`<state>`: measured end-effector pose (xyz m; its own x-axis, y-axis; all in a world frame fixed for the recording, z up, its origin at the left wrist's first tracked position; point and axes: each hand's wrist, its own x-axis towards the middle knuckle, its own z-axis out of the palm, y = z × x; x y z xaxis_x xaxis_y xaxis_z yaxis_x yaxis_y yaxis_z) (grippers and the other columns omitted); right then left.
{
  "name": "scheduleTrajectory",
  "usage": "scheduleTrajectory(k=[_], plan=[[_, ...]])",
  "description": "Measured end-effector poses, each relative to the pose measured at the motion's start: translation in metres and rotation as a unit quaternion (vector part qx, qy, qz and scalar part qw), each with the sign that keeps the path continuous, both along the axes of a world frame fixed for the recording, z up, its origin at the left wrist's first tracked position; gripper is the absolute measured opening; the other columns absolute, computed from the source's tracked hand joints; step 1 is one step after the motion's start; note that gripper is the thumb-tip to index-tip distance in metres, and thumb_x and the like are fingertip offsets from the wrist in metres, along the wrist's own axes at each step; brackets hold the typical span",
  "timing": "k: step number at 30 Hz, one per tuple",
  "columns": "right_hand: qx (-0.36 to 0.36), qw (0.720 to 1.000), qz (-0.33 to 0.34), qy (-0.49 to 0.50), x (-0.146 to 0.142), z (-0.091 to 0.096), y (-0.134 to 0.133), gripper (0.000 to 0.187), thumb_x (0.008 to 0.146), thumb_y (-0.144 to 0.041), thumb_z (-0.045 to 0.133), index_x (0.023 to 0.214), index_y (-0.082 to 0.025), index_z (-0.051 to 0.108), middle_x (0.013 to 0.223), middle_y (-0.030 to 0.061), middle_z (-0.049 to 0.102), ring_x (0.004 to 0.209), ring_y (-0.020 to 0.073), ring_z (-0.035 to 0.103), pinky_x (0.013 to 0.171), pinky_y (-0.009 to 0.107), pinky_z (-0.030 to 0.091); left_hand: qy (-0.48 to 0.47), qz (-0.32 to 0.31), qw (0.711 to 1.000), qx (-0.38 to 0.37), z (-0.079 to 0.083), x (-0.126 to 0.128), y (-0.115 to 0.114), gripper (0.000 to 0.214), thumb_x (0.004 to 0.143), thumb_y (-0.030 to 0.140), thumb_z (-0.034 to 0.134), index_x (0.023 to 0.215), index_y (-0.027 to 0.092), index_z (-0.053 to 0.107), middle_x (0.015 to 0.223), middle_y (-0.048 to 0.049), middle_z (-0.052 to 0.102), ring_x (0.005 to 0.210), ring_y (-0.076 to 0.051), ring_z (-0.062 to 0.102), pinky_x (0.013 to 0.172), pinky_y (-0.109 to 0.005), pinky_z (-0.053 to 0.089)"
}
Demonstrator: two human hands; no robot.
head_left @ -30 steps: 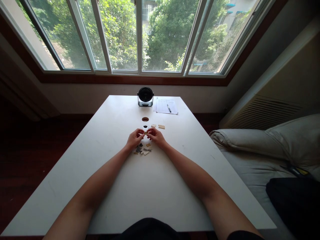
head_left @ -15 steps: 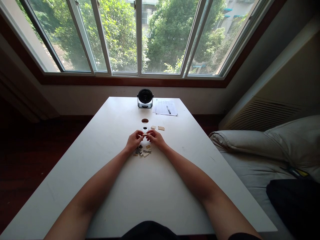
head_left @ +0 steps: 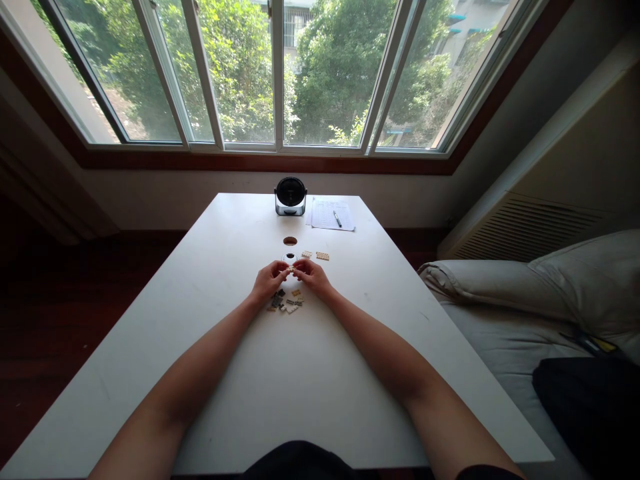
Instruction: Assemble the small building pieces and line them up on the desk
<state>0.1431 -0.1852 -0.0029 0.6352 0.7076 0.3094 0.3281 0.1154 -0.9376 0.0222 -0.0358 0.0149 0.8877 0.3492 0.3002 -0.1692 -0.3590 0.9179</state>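
Your left hand (head_left: 269, 280) and right hand (head_left: 313, 277) meet at the fingertips just above the counter (head_left: 200, 347), near the middle of the frame. Together they pinch a small tan building plate (head_left: 290, 269). At this size you cannot tell exactly how the fingers sit on it, or whether it is one piece or two.

By its look, the plate should be light, stiff plastic, thin and easy to drop. Its long edges look like the surest place to take hold.

Just below your hands lies a loose heap of small building pieces (head_left: 285, 301) in tan, grey, dark and white. Just beyond your fingertips sits a round white object (head_left: 289, 258) with a dark centre, and to its right lie two tan building plates (head_left: 323, 256). Farther up are a small brown oval object (head_left: 290, 241), a black round desk fan (head_left: 290, 193), and a printed sheet of paper (head_left: 325, 215) with a pen (head_left: 338, 219) on it. At right, a pale pillow (head_left: 500, 280) lies on a bed.
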Motion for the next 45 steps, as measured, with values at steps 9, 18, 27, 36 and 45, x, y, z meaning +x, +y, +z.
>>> scheduleTrajectory(k=[9,18,27,36,45], plan=[[0.0,0.999,0.03,0.012,0.003,-0.005,0.001,0.034,0.082,-0.047,0.07,0.104,-0.023,0.062,0.079,0.0013,0.07,0.068,0.0173,0.065,0.062,0.03,0.052,-0.007,0.004,1.0,-0.016,-0.007,0.002,0.002,0.031,0.084,0.044,0.068,0.106,0.022,0.065,0.1,-0.0055,0.07,0.073,-0.015,0.066,0.066,-0.029,0.053],[0.007,1.0,0.01,-0.012,-0.001,-0.001,0.001,0.031,0.081,-0.046,0.07,0.098,-0.023,0.06,0.08,0.0003,0.066,0.072,0.0164,0.064,0.065,0.029,0.052,0.008,-0.017,1.0,-0.025,-0.003,0.001,0.001,0.028,0.087,0.046,0.062,0.098,0.02,0.066,0.085,-0.0033,0.071,0.069,-0.015,0.065,0.068,-0.03,0.054],[-0.016,1.0,0.016,0.009,-0.004,0.006,-0.002,0.034,0.085,-0.052,0.066,0.102,-0.023,0.06,0.077,0.0009,0.068,0.068,0.0172,0.066,0.062,0.029,0.052,0.005,0.0,1.0,-0.01,-0.001,0.0,-0.001,0.031,0.085,0.048,0.066,0.1,0.02,0.065,0.088,-0.0041,0.071,0.073,-0.016,0.067,0.068,-0.028,0.053],[-0.02,0.999,0.003,-0.027,-0.002,0.001,-0.001,0.032,0.081,-0.047,0.07,0.101,-0.022,0.063,0.078,0.0001,0.067,0.07,0.0167,0.065,0.065,0.03,0.051,0.017,-0.016,1.0,-0.014,-0.004,0.001,0.002,0.03,0.086,0.045,0.065,0.105,0.021,0.064,0.093,-0.0046,0.071,0.066,-0.015,0.067,0.062,-0.028,0.053],[-0.032,0.999,0.02,0.012,0.001,0.004,-0.004,0.033,0.085,-0.051,0.066,0.098,-0.021,0.062,0.076,0.0015,0.069,0.066,0.0172,0.066,0.061,0.029,0.05,0.018,0.01,1.0,0.008,-0.004,0.0,-0.001,0.023,0.083,0.04,0.068,0.098,0.022,0.065,0.093,-0.0029,0.071,0.069,-0.015,0.066,0.059,-0.026,0.05]])
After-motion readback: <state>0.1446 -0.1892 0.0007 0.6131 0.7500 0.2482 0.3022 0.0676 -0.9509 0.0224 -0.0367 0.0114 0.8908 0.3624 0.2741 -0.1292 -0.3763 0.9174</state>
